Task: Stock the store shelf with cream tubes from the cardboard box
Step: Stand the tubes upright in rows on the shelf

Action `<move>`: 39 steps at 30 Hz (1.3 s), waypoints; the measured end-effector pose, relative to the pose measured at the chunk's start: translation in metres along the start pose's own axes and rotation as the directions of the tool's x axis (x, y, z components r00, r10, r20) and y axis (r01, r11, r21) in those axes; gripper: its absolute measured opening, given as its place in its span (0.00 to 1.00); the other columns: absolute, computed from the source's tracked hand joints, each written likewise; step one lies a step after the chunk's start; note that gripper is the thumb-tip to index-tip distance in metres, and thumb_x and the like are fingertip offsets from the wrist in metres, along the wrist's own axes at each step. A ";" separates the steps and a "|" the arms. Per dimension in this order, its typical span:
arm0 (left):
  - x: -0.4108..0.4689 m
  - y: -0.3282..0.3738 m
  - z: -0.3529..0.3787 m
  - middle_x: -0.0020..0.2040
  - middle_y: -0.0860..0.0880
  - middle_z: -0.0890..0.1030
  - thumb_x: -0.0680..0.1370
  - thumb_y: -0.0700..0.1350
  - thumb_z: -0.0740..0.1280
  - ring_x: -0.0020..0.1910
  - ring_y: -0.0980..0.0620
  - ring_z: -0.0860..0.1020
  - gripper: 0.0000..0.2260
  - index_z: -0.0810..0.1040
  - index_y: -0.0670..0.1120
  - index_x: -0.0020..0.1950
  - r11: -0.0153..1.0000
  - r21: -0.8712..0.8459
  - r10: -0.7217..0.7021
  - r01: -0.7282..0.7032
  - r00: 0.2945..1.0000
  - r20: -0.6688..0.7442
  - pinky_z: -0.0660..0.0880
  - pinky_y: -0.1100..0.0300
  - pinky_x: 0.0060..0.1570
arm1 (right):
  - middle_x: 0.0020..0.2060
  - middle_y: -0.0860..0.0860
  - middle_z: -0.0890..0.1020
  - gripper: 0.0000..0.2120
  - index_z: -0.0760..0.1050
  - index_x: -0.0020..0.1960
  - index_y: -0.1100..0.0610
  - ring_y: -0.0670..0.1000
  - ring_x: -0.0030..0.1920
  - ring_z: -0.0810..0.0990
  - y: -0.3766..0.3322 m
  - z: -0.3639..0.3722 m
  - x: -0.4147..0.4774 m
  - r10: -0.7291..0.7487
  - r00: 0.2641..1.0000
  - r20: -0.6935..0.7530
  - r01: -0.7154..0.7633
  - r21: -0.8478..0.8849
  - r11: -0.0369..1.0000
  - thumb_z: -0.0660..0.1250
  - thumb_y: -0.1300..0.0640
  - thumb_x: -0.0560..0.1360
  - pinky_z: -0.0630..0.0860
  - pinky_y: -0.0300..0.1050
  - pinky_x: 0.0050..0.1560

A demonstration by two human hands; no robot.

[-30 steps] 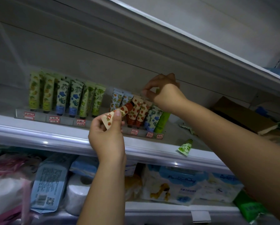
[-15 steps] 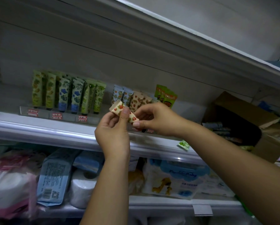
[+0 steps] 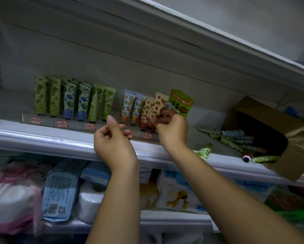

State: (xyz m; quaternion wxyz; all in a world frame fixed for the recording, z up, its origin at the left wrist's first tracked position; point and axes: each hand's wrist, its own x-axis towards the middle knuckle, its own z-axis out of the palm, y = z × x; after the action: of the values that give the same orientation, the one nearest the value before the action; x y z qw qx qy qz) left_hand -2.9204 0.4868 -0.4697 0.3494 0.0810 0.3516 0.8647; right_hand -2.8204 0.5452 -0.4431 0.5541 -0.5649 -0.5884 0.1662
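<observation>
place: shop aisle | white metal shelf (image 3: 42,136) with red price tags (image 3: 35,120) | rows of cream tubes (image 3: 68,101) | packaged tissue rolls (image 3: 89,203) below | cardboard box (image 3: 264,117) holding loose tubes

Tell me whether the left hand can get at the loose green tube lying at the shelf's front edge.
Probably not directly. The left hand is empty, but the right hand, holding a strawberry tube, and its forearm lie between it and the loose green tube.
</observation>
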 end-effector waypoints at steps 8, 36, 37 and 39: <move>0.002 0.002 0.002 0.37 0.48 0.81 0.83 0.52 0.67 0.29 0.59 0.78 0.14 0.77 0.41 0.51 1.000 0.012 -0.018 0.018 1.000 -0.001 0.76 0.66 0.32 | 0.40 0.43 0.85 0.09 0.82 0.48 0.49 0.47 0.45 0.83 0.016 0.018 -0.009 0.013 1.000 -0.027 -0.017 -0.165 0.986 0.75 0.56 0.69 0.82 0.50 0.49; -0.003 0.004 -0.008 0.39 0.48 0.83 0.84 0.53 0.64 0.33 0.57 0.81 0.15 0.78 0.41 0.53 0.983 0.129 -0.158 0.130 0.956 0.246 0.79 0.63 0.38 | 0.40 0.41 0.82 0.09 0.81 0.51 0.51 0.38 0.41 0.80 0.018 -0.039 -0.045 -0.259 0.957 -0.135 0.233 -0.180 0.956 0.68 0.47 0.79 0.75 0.31 0.40; -0.006 0.002 -0.007 0.40 0.47 0.84 0.84 0.52 0.65 0.34 0.56 0.83 0.14 0.78 0.42 0.53 0.977 0.161 -0.179 0.136 0.940 0.290 0.79 0.63 0.38 | 0.41 0.41 0.83 0.10 0.81 0.51 0.50 0.40 0.42 0.80 0.023 -0.051 -0.045 -0.282 0.946 -0.163 0.242 -0.228 0.943 0.66 0.46 0.80 0.75 0.33 0.41; -0.014 -0.003 -0.005 0.42 0.46 0.85 0.84 0.52 0.65 0.36 0.54 0.84 0.13 0.78 0.42 0.54 0.965 0.228 -0.212 0.132 0.902 0.376 0.80 0.63 0.38 | 0.47 0.45 0.83 0.12 0.79 0.54 0.48 0.45 0.47 0.80 0.039 -0.075 -0.037 -0.257 0.941 -0.221 0.175 -0.333 0.926 0.62 0.43 0.81 0.76 0.42 0.44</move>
State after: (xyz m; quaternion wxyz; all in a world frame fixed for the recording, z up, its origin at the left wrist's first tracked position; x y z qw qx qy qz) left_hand -2.9101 0.4765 -0.4740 0.4788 0.2574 0.3630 0.7568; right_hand -2.7479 0.4931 -0.4674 0.5463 -0.5925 -0.5882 -0.0662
